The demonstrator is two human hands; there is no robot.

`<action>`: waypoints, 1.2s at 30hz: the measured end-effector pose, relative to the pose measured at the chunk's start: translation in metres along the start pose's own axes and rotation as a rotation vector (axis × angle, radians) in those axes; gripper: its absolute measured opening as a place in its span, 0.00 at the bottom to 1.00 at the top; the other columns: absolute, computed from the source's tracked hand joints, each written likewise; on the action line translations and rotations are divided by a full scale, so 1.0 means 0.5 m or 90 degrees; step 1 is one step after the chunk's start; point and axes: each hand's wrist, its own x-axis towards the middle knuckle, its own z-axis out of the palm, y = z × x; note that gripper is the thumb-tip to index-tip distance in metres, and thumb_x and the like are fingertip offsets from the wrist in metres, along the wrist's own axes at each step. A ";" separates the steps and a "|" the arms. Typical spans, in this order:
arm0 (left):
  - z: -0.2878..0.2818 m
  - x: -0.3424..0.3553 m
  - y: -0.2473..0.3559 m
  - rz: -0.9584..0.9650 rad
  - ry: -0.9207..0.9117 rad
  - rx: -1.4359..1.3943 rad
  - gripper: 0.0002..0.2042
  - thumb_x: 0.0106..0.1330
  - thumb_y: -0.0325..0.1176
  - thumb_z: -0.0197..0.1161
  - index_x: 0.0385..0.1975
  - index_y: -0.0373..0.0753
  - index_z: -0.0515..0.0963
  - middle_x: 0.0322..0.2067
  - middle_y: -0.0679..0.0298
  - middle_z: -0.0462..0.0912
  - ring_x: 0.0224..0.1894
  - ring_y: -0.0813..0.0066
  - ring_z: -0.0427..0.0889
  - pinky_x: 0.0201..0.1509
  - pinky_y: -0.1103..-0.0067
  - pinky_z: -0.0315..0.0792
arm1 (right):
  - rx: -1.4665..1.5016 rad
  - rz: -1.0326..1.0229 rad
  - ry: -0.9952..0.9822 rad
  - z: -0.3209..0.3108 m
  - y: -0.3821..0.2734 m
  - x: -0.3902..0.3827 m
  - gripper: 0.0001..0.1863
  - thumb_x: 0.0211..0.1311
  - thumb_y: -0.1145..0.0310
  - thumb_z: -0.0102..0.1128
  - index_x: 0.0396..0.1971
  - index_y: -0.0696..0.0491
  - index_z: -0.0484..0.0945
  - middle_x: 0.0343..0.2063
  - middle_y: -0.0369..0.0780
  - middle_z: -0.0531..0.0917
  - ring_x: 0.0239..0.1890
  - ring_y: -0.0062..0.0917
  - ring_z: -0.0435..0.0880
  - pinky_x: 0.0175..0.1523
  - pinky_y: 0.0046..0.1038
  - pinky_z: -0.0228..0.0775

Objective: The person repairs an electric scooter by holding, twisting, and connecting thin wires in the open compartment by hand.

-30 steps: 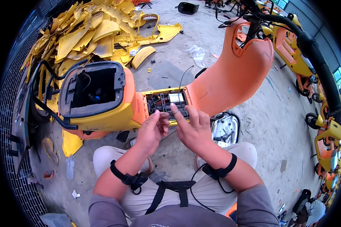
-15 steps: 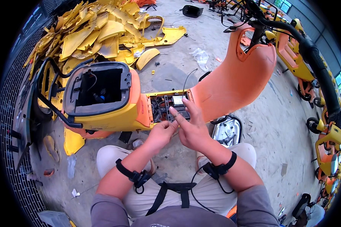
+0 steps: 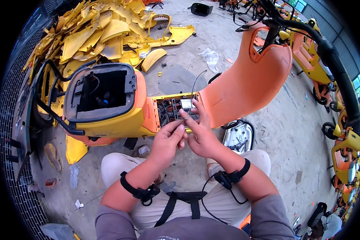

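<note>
My left hand (image 3: 169,141) is closed, thumb and fingertips pinched together. Whatever it grips, if anything, is too small to make out. Close beside it, my right hand (image 3: 202,134) has its fingers raised and apart, with the left fingertips almost touching it. Both hands are over the near edge of the open floor compartment (image 3: 173,112) of a yellow and orange electric scooter. Inside lie dark wires and a box with a white label (image 3: 186,104). A thin cable (image 3: 195,82) sticks up from the compartment's far side.
To the left is the scooter's open seat box (image 3: 104,96); to the right rises its orange front shield (image 3: 244,84), with a handlebar (image 3: 328,52) above. A tray of small metal parts (image 3: 239,138) lies on the floor. Yellow panels (image 3: 92,36) are heaped behind; more scooters (image 3: 348,152) line the right.
My left hand has turned, bringing its thumb to the top and its curled fingers into view. The right hand keeps nearly the same pose. The whole view has shifted slightly.
</note>
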 end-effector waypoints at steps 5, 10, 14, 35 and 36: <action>-0.021 0.003 -0.001 -0.083 -0.050 -0.270 0.09 0.73 0.35 0.53 0.46 0.38 0.73 0.29 0.68 0.74 0.26 0.84 0.71 0.27 0.87 0.65 | 0.829 0.262 -0.028 -0.002 -0.011 -0.004 0.49 0.40 0.86 0.52 0.69 0.39 0.60 0.72 0.38 0.45 0.65 0.37 0.58 0.61 0.37 0.61; -0.018 -0.002 -0.002 -0.095 -0.094 -0.309 0.08 0.73 0.35 0.53 0.46 0.39 0.72 0.30 0.68 0.74 0.27 0.84 0.73 0.28 0.87 0.66 | 0.955 0.286 -0.009 -0.023 -0.043 0.001 0.50 0.39 0.79 0.57 0.71 0.44 0.55 0.72 0.37 0.49 0.66 0.30 0.58 0.70 0.38 0.47; -0.010 -0.002 -0.001 -0.098 -0.096 -0.301 0.08 0.73 0.34 0.54 0.47 0.40 0.72 0.31 0.68 0.75 0.30 0.82 0.74 0.31 0.86 0.67 | 0.993 0.316 -0.009 -0.039 -0.020 0.006 0.43 0.42 0.75 0.56 0.68 0.50 0.61 0.71 0.37 0.55 0.66 0.29 0.59 0.69 0.39 0.48; -0.023 -0.001 -0.001 -0.157 -0.183 -0.325 0.07 0.75 0.35 0.47 0.42 0.40 0.71 0.28 0.67 0.73 0.19 0.81 0.67 0.22 0.84 0.60 | 0.902 0.272 -0.053 -0.062 0.004 0.002 0.12 0.67 0.62 0.50 0.29 0.54 0.75 0.57 0.44 0.71 0.57 0.25 0.67 0.65 0.31 0.50; -0.024 -0.004 0.002 -0.158 -0.182 -0.325 0.07 0.75 0.35 0.47 0.42 0.40 0.71 0.28 0.67 0.73 0.19 0.81 0.67 0.22 0.84 0.60 | 0.857 0.301 -0.041 -0.064 0.005 0.002 0.13 0.67 0.62 0.49 0.28 0.55 0.76 0.56 0.46 0.72 0.58 0.29 0.67 0.65 0.33 0.54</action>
